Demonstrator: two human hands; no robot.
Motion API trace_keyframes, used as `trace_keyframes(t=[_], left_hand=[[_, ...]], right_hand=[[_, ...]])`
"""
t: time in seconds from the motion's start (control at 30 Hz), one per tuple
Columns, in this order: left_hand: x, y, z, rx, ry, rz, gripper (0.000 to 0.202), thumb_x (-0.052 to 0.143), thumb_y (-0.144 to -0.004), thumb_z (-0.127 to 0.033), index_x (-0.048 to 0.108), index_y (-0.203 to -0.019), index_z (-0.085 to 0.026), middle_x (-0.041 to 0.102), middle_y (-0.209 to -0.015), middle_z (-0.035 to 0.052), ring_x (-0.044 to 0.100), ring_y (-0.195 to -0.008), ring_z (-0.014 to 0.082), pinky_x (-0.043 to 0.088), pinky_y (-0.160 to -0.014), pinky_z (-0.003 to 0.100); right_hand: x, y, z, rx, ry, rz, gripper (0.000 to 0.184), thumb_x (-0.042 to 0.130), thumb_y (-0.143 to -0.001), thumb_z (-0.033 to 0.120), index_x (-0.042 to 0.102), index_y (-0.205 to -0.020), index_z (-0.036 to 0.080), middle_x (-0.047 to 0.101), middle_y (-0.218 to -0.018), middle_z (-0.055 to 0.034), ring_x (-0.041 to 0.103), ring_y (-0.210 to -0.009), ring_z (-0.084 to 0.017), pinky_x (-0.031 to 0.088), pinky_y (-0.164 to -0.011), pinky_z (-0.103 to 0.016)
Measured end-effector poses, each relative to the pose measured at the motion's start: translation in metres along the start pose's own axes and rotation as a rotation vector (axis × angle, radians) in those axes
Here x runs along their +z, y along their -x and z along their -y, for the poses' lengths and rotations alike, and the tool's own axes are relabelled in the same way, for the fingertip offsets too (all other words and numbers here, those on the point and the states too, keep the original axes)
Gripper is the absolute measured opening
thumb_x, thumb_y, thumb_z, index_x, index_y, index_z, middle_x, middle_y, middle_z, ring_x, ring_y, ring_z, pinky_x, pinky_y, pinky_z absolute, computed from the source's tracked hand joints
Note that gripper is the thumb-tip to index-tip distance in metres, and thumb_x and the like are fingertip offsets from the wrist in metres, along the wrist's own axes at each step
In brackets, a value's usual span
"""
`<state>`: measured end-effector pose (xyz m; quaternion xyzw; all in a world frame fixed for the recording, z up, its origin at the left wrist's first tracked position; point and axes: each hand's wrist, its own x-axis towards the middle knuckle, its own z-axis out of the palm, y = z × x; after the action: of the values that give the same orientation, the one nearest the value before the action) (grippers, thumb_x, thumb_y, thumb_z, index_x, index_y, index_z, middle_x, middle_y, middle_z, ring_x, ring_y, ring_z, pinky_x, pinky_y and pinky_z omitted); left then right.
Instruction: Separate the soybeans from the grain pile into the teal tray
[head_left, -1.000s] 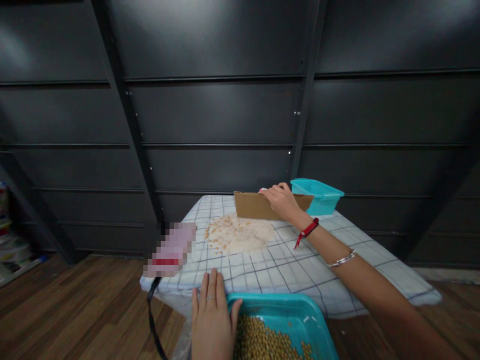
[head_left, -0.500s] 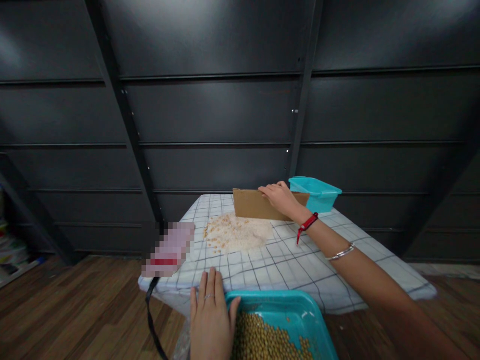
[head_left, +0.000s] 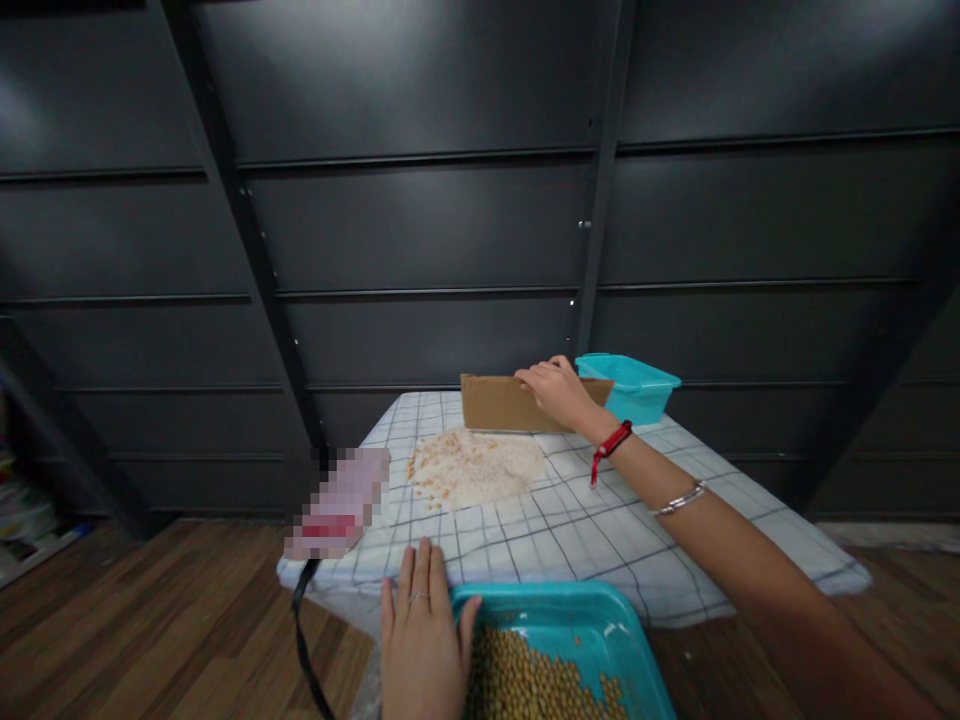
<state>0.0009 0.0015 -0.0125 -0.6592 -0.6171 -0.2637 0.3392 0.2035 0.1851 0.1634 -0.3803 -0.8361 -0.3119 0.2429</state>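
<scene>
My right hand (head_left: 559,390) reaches across the table and is closed over the top edge of a brown cardboard piece (head_left: 499,403), which stands upright behind a pile of white grains mixed with yellow beans (head_left: 474,467) on the checked tablecloth (head_left: 570,530). My left hand (head_left: 422,640) lies at the near edge with fingers stretched out, resting against the left rim of a turquoise tray (head_left: 600,625) that holds yellow beans (head_left: 536,685).
A second turquoise tub (head_left: 630,385) stands at the table's far right, behind the cardboard. A blurred pink object (head_left: 341,500) with a black strap (head_left: 304,640) hangs off the left edge. Dark metal panels form the wall behind. The floor is wood.
The view has shifted slightly; the cardboard and my right hand sit a little farther back from the pile. My left hand stays by the tray.
</scene>
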Motion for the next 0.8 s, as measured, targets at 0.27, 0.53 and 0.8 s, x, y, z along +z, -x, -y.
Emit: trace_keyframes(t=[0.27, 0.53, 0.8], left_hand=[[-0.003, -0.004, 0.001, 0.008, -0.017, -0.015, 0.048, 0.030, -0.084, -0.039, 0.055, -0.109, -0.007, 0.059, -0.114, 0.0149, 0.050, -0.108, 0.0282, 0.040, -0.086, 0.046], [-0.007, -0.006, 0.002, 0.042, -0.041, -0.044, 0.048, 0.028, -0.085, -0.038, 0.057, -0.104, -0.004, 0.061, -0.110, 0.0165, 0.052, -0.105, 0.0294, 0.042, -0.082, 0.046], [-0.009, -0.007, 0.002, 0.042, -0.057, -0.032, 0.048, 0.028, -0.085, -0.038, 0.057, -0.104, -0.005, 0.061, -0.110, 0.0153, 0.052, -0.104, 0.0282, 0.042, -0.083, 0.045]], right_hand=[[-0.001, 0.005, 0.003, -0.015, -0.052, 0.037, 0.022, 0.043, -0.082, 0.010, 0.060, -0.092, 0.019, 0.065, -0.085, -0.0038, 0.053, -0.078, -0.015, 0.022, -0.070, -0.029], [-0.008, 0.003, -0.002, 0.002, -0.037, 0.011, 0.021, 0.041, -0.084, 0.012, 0.058, -0.093, 0.017, 0.065, -0.083, -0.0058, 0.053, -0.077, -0.017, 0.022, -0.074, -0.031], [0.005, 0.005, 0.007, -0.032, -0.032, 0.029, 0.024, 0.041, -0.080, 0.006, 0.058, -0.092, 0.017, 0.065, -0.083, -0.0048, 0.052, -0.077, -0.016, 0.022, -0.073, -0.031]])
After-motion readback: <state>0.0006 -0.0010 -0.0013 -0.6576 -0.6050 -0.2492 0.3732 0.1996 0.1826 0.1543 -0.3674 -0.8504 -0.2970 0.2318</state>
